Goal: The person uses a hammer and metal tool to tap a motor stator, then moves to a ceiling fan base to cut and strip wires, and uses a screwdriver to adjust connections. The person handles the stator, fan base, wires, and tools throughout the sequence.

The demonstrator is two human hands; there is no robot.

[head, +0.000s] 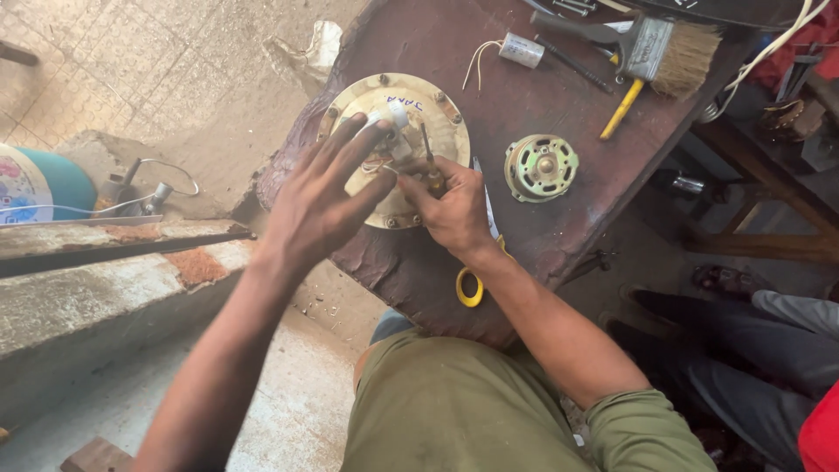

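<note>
A round cream-coloured fan cover plate [437, 118] lies on a dark wooden table [454, 52]. My left hand [319, 197] rests over its left side with fingers spread, the fingertips touching a small white part [393, 118] with thin wires at the plate's centre. My right hand [450, 205] grips a screwdriver [428, 153] whose shaft points up onto the plate. Scissors with yellow handles [472, 284] lie under my right wrist.
A small round motor [541, 166] sits right of the plate. A paintbrush [660, 52], a yellow-handled tool [620, 109], a grey capacitor [522, 50] and a dark rod lie at the back. Another person's legs [743, 341] are at the right. Concrete ledges are on the left.
</note>
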